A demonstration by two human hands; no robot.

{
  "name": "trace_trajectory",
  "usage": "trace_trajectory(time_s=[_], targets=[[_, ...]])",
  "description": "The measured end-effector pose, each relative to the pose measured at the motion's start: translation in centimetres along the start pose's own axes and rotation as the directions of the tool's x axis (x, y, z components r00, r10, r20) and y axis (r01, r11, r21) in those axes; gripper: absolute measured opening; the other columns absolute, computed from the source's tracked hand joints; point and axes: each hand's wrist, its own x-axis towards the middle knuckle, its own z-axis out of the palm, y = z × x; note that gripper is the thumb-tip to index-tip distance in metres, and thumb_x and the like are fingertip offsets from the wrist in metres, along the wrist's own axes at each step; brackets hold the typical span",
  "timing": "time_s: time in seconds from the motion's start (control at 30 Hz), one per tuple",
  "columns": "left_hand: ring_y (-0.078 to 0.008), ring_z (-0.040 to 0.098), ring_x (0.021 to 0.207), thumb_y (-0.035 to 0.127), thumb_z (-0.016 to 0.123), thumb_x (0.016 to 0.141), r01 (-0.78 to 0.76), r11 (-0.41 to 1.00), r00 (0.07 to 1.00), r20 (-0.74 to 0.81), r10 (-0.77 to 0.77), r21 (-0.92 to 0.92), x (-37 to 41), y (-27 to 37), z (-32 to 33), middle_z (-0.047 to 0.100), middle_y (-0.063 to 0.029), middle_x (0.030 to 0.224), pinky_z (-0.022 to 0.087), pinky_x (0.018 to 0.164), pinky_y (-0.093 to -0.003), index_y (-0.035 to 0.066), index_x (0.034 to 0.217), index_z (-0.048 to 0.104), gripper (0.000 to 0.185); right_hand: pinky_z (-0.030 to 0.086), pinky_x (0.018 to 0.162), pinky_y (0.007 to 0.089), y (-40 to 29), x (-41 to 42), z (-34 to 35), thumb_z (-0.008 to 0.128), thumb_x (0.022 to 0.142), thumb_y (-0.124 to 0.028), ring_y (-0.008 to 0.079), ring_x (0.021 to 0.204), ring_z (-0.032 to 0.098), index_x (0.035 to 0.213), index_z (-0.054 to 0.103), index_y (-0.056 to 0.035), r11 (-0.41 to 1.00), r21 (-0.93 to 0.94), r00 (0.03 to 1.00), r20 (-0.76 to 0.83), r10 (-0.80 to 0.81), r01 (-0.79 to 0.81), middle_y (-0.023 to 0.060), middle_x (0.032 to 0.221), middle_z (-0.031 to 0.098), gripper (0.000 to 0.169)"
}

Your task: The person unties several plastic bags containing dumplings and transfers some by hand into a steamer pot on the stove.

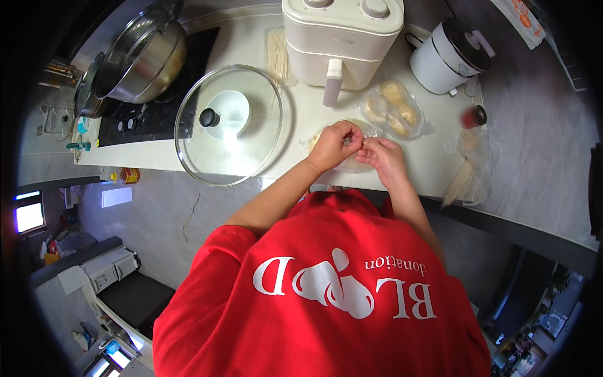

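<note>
On the counter just in front of me lies a clear plastic bag (352, 166) with pale, round contents, partly covered by my hands. My left hand (333, 145) pinches at the top of this bag with thumb and forefinger. My right hand (385, 159) meets it there, its fingertips also closed on the bag's plastic. The exact bit between the fingertips is too small to make out. Beyond my right hand sits a second clear bag (395, 110) holding several round, golden-brown baked pieces.
A cream air fryer (344, 52) stands behind the bags, with packed dry noodles (278, 56) beside it. Left are a large glass lid (254, 141) and a steel pot (150, 70) on the black cooktop (150, 125). Right are a white electric pot (438, 61), a jar (472, 117) and another bag (471, 165).
</note>
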Motion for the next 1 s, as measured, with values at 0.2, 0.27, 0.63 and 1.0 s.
trace_trajectory(time_s=[0.2,0.27,0.63,1.0], targets=[[-0.0101,0.063,0.079,0.009,0.066,0.087,0.107,0.99,0.993,-0.044,-0.111,-0.095,0.2,-0.1,0.2,0.069,-0.006,0.088,0.052,0.073,-0.0252,-0.003,0.098,0.065,0.016,0.056,0.068,0.0265,-0.6,0.0,0.6,0.065,0.09,-0.012,0.0142,0.071,0.065,0.1,0.066,0.0043,0.978,-0.167,0.992,-0.006,-0.127,0.124,0.008,0.085,0.067,0.019],[-0.0094,0.062,0.077,0.009,0.067,0.087,0.135,0.987,0.99,-0.025,-0.138,-0.085,0.2,-0.2,0.1,0.069,-0.0054,0.086,0.052,0.072,-0.0249,-0.002,0.098,0.067,0.015,0.056,0.067,0.0255,-0.8,0.0,0.8,0.065,0.089,-0.012,0.0135,0.069,0.065,0.099,0.067,0.0047,0.964,-0.22,0.988,-0.017,-0.156,0.149,0.0077,0.084,0.067,0.019],[-0.0065,0.057,0.07,0.011,0.068,0.083,0.224,0.972,0.974,0.059,-0.22,-0.072,1.0,0.8,-1.0,0.065,-0.002,0.078,0.05,0.068,-0.0236,-0.003,0.094,0.067,0.018,0.049,0.06,0.0209,-0.2,0.2,1.3,0.069,0.085,-0.007,0.0059,0.066,0.061,0.09,0.069,0.0056,0.672,-0.648,0.877,-0.01,-0.48,0.36,0.0042,0.075,0.069,0.014],[-0.0076,0.058,0.071,0.01,0.069,0.082,0.218,0.975,0.974,0.073,-0.214,-0.051,1.2,1.4,-0.8,0.066,-0.0036,0.078,0.051,0.069,-0.0248,-0.003,0.094,0.067,0.018,0.05,0.056,0.0227,-0.4,0.7,1.0,0.067,0.081,-0.008,0.0088,0.061,0.061,0.085,0.067,0.0062,0.87,-0.427,0.945,-0.093,-0.313,0.246,0.0058,0.072,0.067,0.014]])
